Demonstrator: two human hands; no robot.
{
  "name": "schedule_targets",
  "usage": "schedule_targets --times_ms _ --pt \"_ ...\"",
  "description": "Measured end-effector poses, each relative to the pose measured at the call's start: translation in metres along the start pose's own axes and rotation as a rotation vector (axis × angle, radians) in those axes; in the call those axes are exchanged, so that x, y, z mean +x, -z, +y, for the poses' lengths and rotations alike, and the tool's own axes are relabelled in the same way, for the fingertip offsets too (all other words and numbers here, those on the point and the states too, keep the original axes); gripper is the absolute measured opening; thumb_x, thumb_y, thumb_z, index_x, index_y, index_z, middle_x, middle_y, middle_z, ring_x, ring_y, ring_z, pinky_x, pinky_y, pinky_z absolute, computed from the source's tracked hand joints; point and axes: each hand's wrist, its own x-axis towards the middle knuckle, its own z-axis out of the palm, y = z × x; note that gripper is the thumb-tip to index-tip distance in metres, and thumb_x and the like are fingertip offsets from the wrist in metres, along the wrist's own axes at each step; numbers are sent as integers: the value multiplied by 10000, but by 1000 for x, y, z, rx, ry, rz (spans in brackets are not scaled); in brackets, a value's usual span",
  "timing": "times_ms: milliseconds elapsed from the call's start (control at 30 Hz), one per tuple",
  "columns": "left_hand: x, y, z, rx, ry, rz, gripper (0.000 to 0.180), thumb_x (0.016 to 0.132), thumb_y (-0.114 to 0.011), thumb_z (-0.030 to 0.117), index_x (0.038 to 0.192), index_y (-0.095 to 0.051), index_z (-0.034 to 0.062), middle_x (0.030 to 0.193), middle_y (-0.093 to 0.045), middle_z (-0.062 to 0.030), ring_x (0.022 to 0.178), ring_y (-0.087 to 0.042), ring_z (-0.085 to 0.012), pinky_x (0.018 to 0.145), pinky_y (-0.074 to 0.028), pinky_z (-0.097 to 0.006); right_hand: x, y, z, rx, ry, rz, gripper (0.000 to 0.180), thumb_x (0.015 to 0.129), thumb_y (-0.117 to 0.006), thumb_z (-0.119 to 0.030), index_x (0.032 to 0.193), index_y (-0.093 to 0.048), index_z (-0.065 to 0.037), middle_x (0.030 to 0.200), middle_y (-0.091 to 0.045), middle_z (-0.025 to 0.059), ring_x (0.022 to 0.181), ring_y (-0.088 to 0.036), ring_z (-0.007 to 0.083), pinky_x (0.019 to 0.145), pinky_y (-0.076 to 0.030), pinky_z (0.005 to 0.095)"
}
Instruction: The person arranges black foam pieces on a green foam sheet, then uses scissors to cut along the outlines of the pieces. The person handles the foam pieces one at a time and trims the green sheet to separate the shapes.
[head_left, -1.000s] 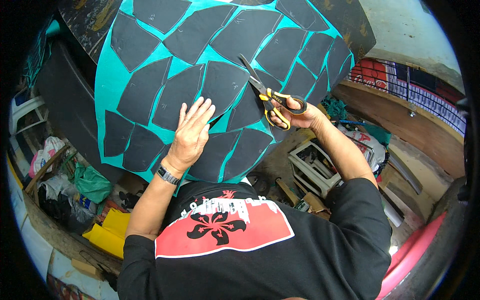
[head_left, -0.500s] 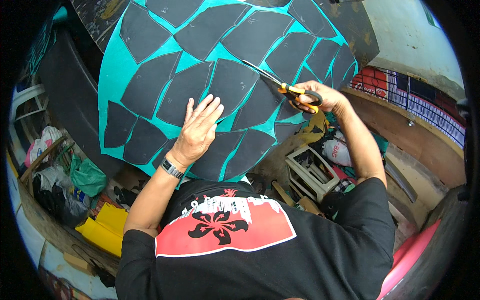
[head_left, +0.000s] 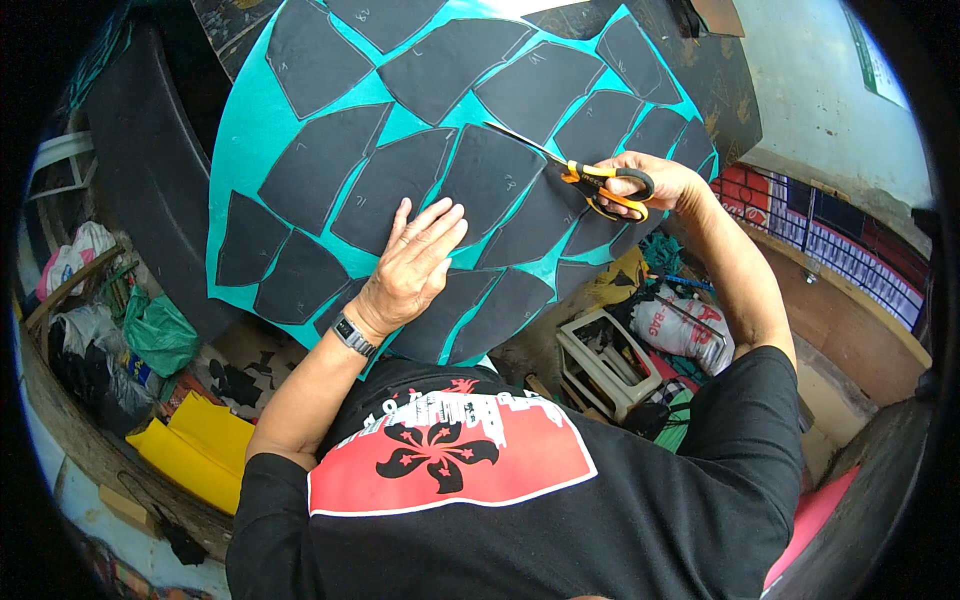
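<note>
A large teal sheet lies in front of me, covered with several black panels outlined in pale lines and divided by teal gaps. My left hand rests flat on the panels at the sheet's near side, fingers stretched out; a watch is on that wrist. At the right, my right hand grips the yellow-and-black handles of a pair of scissors. Their blades point to the far left, along the upper edge of a black panel near the middle. Whether the blades bite into the sheet I cannot tell.
A beige plastic stool and a stuffed white bag are on the floor at the right. Yellow material and a green plastic bag lie at the left. A wooden ledge with a wire grille runs along the right.
The sheet and its panels have shifted slightly right in the picture. My left hand has moved a little right with them. My right hand and the scissors have turned slightly, their handles now more spread.
</note>
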Motion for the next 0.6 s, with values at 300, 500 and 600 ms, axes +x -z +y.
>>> schedule_targets --times_ms 300,500,600 --pt "-3 3 1 -35 -30 20 437 908 -544 37 1343 -581 8 1416 -551 -152 1360 -483 -326 1182 -240 -582 22 11 -30 -89 -45 -37 476 815 -820 -399 986 -637 6 747 -603 26 599 -578 90 501 -437 210" --pt "-3 9 2 -62 -35 24 445 900 -546 32 1342 -582 5 1417 -550 -158 1358 -488 -325 1182 -252 -571 27 15 -56 -242 -91 -70 526 777 -835 -464 955 -642 -8 727 -621 25 611 -601 95 512 -465 209" --pt "-4 14 5 -78 -62 26 454 891 -556 27 1343 -581 7 1412 -554 -165 1352 -495 -329 1177 -270 -564 42 14 -71 -312 -83 -66 665 745 -823 -555 1030 -645 19 838 -648 34 680 -639 102 592 -537 199"
